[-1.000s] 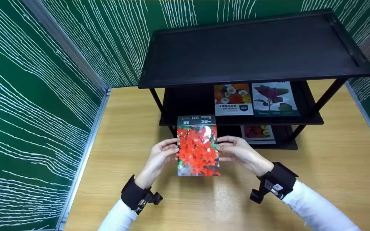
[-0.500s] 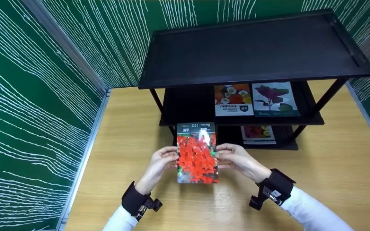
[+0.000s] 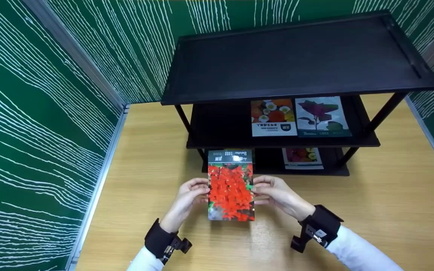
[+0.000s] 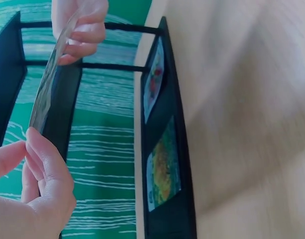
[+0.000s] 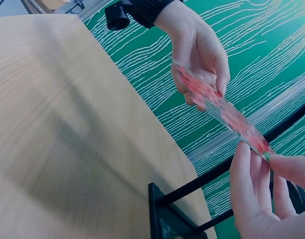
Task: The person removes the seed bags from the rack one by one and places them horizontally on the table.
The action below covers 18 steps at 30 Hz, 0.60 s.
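Note:
A flat flower seed packet (image 3: 231, 192) with a red flower photo and a dark printed band is held in front of the black rack. My left hand (image 3: 188, 197) pinches its left edge, thumb on top and fingers beneath. On the opposite edge, my right hand (image 3: 279, 195) pinches it the same way. Both wrist views show the packet (image 4: 50, 82) tilted and raised above the wooden table, between the two hands. The packet's dark-band end points at the rack and overlaps the lower shelf in the head view.
The three-tier black rack (image 3: 296, 60) stands behind the hands. Its middle shelf bears an orange-flower packet (image 3: 273, 117) and a purple-leaf packet (image 3: 323, 116). On the bottom shelf lie a packet (image 3: 303, 158) and a yellow-flower one (image 4: 164, 167). Green walls (image 3: 32, 113) enclose the table (image 3: 145, 150).
Both hands have drawn the red-flower seed packet toward me, away from the middle shelf's edge. Their pinch on its two edges is unchanged.

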### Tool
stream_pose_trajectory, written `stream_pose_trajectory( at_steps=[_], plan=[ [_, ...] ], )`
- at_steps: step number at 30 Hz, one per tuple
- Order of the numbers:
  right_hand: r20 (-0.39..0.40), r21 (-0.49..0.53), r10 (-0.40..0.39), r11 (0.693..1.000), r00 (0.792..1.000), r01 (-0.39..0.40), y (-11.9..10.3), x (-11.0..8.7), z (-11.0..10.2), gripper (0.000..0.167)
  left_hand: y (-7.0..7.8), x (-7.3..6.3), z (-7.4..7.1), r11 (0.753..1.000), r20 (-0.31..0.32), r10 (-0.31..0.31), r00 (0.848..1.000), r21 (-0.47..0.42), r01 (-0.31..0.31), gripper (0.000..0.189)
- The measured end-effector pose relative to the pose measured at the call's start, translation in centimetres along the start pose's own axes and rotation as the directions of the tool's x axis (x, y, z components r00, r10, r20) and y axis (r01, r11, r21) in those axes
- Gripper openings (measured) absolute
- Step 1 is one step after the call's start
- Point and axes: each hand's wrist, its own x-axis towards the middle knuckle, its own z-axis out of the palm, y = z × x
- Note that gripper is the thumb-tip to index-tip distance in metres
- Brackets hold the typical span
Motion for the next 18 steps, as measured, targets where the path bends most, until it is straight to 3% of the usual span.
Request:
stream_pose_trajectory(
  at_steps=[10, 18],
  plan=[
    [-0.053, -0.053, 0.013, 0.998, 0.999, -0.016, 1.9, 1.2, -1.0, 0.034, -1.8, 0.7, -0.4, 0.999, -0.034, -0.052, 0.998, 0.003, 0.052, 0.031],
    [-0.086, -0.029, 0.032, 0.999, 0.996, -0.034, 3.4, 2.2, -1.7, 0.031, -3.0, 1.1, -0.6, 0.997, -0.051, -0.071, 0.996, 0.017, 0.072, 0.035]
  ],
)
